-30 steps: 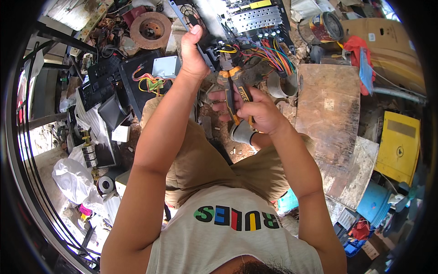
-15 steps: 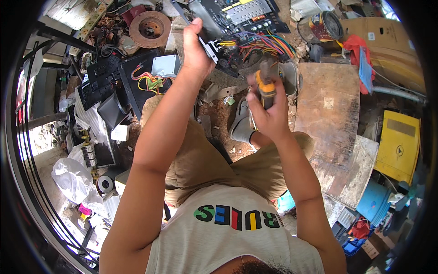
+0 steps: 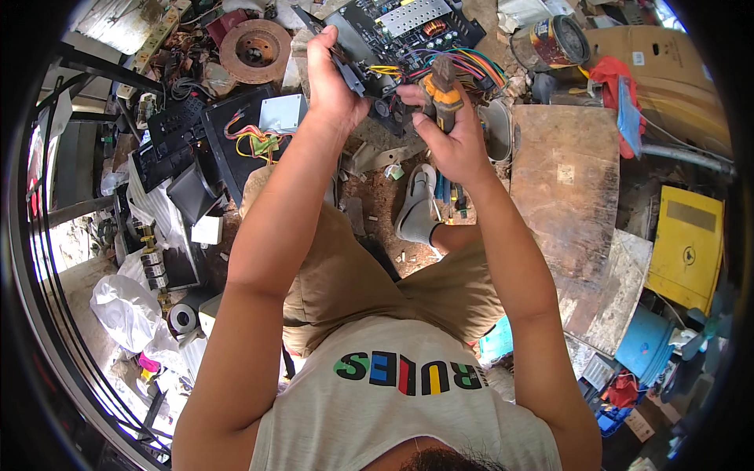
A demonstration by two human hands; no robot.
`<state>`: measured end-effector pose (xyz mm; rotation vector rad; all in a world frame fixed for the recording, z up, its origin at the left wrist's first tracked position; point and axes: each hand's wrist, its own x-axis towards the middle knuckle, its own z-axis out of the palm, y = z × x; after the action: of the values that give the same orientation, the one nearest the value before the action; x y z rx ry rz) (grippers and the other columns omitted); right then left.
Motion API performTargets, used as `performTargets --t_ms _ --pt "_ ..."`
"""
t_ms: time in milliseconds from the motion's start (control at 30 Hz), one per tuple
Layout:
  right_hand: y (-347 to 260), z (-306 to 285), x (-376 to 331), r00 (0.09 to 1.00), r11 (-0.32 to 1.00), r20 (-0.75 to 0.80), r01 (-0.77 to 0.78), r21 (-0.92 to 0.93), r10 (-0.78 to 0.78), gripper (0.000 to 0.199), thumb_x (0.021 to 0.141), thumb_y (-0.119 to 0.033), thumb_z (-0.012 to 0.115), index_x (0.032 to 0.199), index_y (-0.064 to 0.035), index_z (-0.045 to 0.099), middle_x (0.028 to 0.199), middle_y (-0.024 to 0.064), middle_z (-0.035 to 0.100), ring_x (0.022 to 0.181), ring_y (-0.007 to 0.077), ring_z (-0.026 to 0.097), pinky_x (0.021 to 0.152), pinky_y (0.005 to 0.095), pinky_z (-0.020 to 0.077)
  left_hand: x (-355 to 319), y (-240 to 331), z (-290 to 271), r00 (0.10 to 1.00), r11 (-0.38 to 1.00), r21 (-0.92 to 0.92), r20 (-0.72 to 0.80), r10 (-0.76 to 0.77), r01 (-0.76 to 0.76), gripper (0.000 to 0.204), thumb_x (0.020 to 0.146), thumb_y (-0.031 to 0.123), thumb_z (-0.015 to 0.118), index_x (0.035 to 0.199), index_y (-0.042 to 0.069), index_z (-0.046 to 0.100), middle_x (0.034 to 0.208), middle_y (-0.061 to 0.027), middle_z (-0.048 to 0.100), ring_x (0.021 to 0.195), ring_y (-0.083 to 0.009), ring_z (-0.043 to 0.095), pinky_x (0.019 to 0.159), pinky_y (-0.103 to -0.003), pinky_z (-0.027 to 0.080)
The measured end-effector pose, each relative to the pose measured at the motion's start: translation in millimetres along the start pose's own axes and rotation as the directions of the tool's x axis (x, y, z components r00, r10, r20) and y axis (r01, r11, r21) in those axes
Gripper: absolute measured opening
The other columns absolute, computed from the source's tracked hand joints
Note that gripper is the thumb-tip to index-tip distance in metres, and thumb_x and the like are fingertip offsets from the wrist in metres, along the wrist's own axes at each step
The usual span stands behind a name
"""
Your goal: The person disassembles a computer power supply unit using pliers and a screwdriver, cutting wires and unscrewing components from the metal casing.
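A seated person's left hand (image 3: 334, 78) clenched the edge of a black circuit board (image 3: 393, 35), its right hand (image 3: 452, 137) grasping yellow-handled pliers (image 3: 441, 90) just below the board's coloured wires (image 3: 471, 67). A slip could likely tear wires loose.

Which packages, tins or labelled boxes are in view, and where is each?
Round tin: top right, lying on its side, red and yellow wrapper.
Cardboard box: upper right, brown, small pale sticker.
Yellow case: right edge, flat and rectangular, grey label strip and round mark.
White plastic bag: lower left, crumpled.
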<state>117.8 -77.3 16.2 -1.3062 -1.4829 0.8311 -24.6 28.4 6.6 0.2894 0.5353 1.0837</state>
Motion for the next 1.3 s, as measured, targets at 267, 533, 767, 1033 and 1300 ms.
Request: performTargets --t_ms 267,533,767,1033,1300 --pt "0 8 -1 0.992 0.990 -0.066 -0.097 0.100 0.104 0.037 0.091 -0.004 0.058 0.126 -0.0026 0.047 0.120 0.0116 0.068 0.100 0.0163 0.065 0.093 0.0328 0.0501 2 1 1 0.998 1.000 -0.008 -0.055 -0.022 0.022 0.061 0.091 0.057 0.044 0.124 0.008 0.059 0.121 -0.0113 0.064 0.112 -0.0292 0.059 0.102 -0.048 0.044" --pt "-23 11 -6 0.999 0.952 0.043 -0.038 0.304 0.026 0.040 0.091 0.000 0.058 0.130 -0.0040 0.049 0.135 0.0152 0.059 0.101 0.0138 0.062 0.090 0.0314 0.0504 6 -2 -2 0.999 0.999 -0.032 -0.046 -0.001 -0.001 0.059 0.087 0.055 0.048 0.122 0.009 0.062 0.117 -0.0109 0.066 0.106 -0.0298 0.061 0.101 -0.046 0.045" --pt "-2 3 -2 0.991 0.987 0.002 -0.137 -0.079 0.137 0.039 0.087 -0.005 0.060 0.125 -0.0046 0.051 0.125 0.0108 0.066 0.101 0.0206 0.068 0.089 0.0358 0.0524 1 1 2 0.999 0.999 -0.009 -0.042 -0.032 0.032 0.062 0.089 0.057 0.045 0.123 0.008 0.060 0.120 -0.0113 0.065 0.110 -0.0301 0.060 0.101 -0.048 0.043" --pt "-10 4 -10 0.979 0.968 -0.105 -0.148 0.203 0.172 0.042 0.089 -0.002 0.059 0.130 0.0006 0.047 0.127 0.0126 0.064 0.098 0.0170 0.066 0.087 0.0324 0.0527 -1 1 6 0.997 1.000 0.003 -0.072 -0.023 0.023 0.063 0.089 0.059 0.041 0.126 0.011 0.059 0.124 -0.0090 0.064 0.114 -0.0282 0.059 0.101 -0.048 0.044" --pt "-17 0 -15 0.974 0.926 -0.063 -0.184 0.329 0.216 0.035 0.091 -0.002 0.058 0.125 -0.0012 0.051 0.123 0.0161 0.065 0.097 0.0195 0.066 0.090 0.0344 0.0526 -4 2 12 0.995 0.998 -0.015 -0.077 -0.060 0.058 0.064 0.092 0.058 0.036 0.125 0.007 0.059 0.124 -0.0125 0.063 0.114 -0.0304 0.059 0.102 -0.049 0.044"
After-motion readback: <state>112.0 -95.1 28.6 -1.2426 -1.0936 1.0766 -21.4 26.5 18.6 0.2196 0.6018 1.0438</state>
